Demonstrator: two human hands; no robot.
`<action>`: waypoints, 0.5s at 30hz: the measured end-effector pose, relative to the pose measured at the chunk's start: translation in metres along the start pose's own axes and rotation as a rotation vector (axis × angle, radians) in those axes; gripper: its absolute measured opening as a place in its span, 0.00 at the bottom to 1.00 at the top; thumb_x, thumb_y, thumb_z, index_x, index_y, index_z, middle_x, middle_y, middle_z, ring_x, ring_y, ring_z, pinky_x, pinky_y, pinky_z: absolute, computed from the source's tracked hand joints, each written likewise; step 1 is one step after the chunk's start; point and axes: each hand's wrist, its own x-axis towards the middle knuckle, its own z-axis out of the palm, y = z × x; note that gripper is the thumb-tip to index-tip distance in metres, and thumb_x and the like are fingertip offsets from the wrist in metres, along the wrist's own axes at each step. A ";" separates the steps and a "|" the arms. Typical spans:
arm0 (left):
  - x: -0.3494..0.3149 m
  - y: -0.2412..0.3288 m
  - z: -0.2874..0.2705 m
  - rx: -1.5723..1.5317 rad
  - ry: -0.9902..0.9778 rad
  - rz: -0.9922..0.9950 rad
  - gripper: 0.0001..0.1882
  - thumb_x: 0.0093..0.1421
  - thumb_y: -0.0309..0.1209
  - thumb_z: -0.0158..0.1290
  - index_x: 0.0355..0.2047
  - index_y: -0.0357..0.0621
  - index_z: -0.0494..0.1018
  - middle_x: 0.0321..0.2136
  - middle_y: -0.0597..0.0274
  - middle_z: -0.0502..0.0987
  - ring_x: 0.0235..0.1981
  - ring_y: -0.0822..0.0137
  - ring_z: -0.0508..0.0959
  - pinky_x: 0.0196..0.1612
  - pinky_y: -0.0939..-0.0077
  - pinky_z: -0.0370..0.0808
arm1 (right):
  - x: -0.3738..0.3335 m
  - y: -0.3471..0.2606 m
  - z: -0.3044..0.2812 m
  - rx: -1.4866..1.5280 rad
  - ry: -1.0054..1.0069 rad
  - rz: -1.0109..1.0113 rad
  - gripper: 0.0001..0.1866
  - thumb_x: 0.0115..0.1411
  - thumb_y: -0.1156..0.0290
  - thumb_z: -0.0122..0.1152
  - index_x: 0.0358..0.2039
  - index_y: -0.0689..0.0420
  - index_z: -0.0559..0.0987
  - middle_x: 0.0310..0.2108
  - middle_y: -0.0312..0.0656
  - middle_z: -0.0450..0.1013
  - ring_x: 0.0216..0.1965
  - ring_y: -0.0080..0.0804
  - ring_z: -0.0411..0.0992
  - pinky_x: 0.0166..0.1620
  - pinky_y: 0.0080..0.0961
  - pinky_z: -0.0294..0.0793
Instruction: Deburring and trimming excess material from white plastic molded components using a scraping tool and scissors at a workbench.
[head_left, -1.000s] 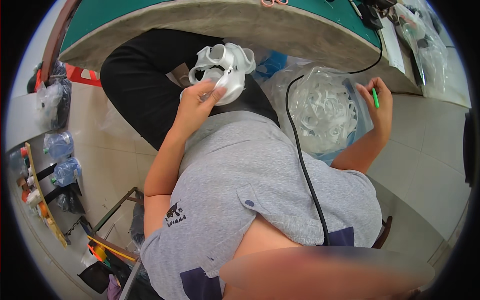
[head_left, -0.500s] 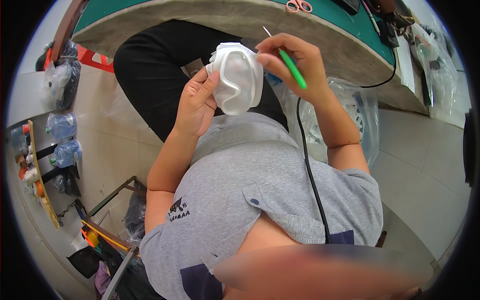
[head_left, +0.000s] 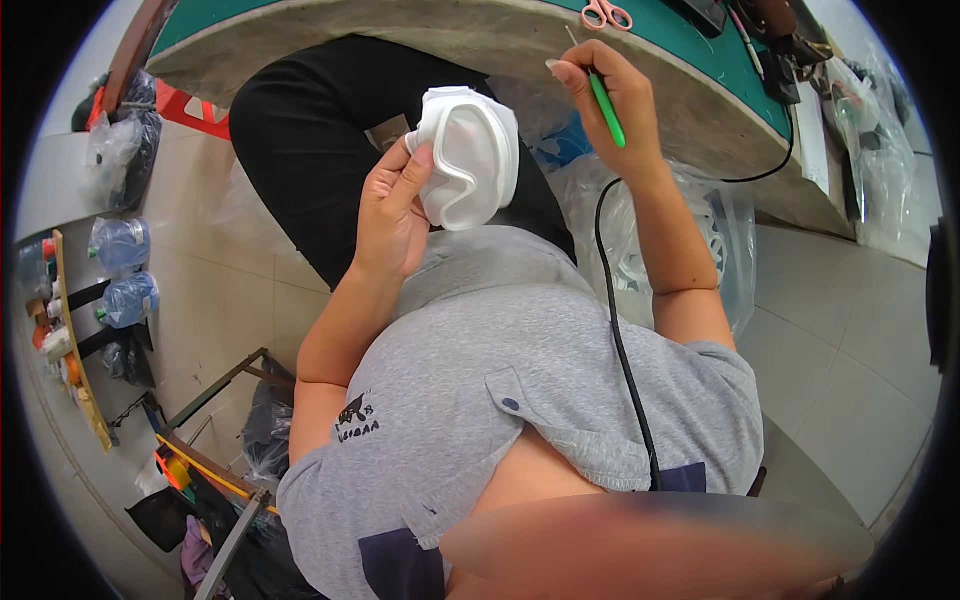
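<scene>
White goggles (head_left: 466,165) w/ curvy cloudy lens (head_left: 474,145) – in L hand (head_left: 395,205)

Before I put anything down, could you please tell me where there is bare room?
Left of the pink scissors, the visible green tabletop is bare; so are the floor tiles right of the clear bag. A gap separates the white goggles from the right hand. The tabletop's right end is crowded with black items.

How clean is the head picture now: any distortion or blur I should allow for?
Head view: the table edge curves and the corners go black; head view: a blurred patch smears the lower edge, right of centre; head view: the green-handled tool and white goggle-shaped piece look fairly sharp.
</scene>
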 end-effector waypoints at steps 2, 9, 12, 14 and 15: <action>0.000 -0.002 -0.002 -0.012 -0.005 0.034 0.14 0.65 0.35 0.48 0.46 0.41 0.73 0.39 0.66 0.78 0.39 0.75 0.78 0.44 0.77 0.75 | 0.001 0.006 -0.009 -0.007 -0.053 -0.005 0.09 0.63 0.68 0.57 0.30 0.60 0.75 0.20 0.34 0.67 0.24 0.20 0.64 0.30 0.16 0.66; 0.001 -0.007 -0.004 0.004 -0.041 0.054 0.14 0.65 0.34 0.48 0.47 0.40 0.72 0.39 0.65 0.78 0.40 0.76 0.77 0.45 0.79 0.73 | -0.001 -0.010 0.000 0.269 -0.287 0.086 0.10 0.63 0.68 0.57 0.31 0.62 0.75 0.27 0.33 0.70 0.29 0.18 0.65 0.34 0.16 0.67; 0.002 -0.008 -0.002 0.030 -0.063 0.067 0.14 0.66 0.34 0.48 0.48 0.39 0.72 0.40 0.65 0.78 0.40 0.76 0.76 0.45 0.80 0.72 | 0.002 -0.019 0.018 0.185 -0.301 -0.176 0.09 0.60 0.69 0.58 0.30 0.62 0.73 0.26 0.38 0.67 0.26 0.26 0.64 0.31 0.21 0.66; 0.001 -0.008 -0.004 0.044 -0.074 0.073 0.15 0.66 0.33 0.48 0.48 0.39 0.72 0.40 0.64 0.78 0.40 0.77 0.76 0.44 0.80 0.72 | 0.003 -0.020 0.024 0.191 -0.321 -0.177 0.08 0.60 0.71 0.59 0.29 0.62 0.72 0.26 0.41 0.65 0.26 0.30 0.65 0.31 0.23 0.66; 0.001 -0.008 -0.005 0.045 -0.073 0.072 0.15 0.66 0.33 0.48 0.48 0.39 0.72 0.40 0.64 0.78 0.40 0.77 0.76 0.44 0.80 0.72 | 0.003 -0.020 0.026 0.183 -0.302 -0.218 0.08 0.60 0.71 0.58 0.29 0.62 0.71 0.26 0.41 0.65 0.27 0.31 0.65 0.31 0.23 0.66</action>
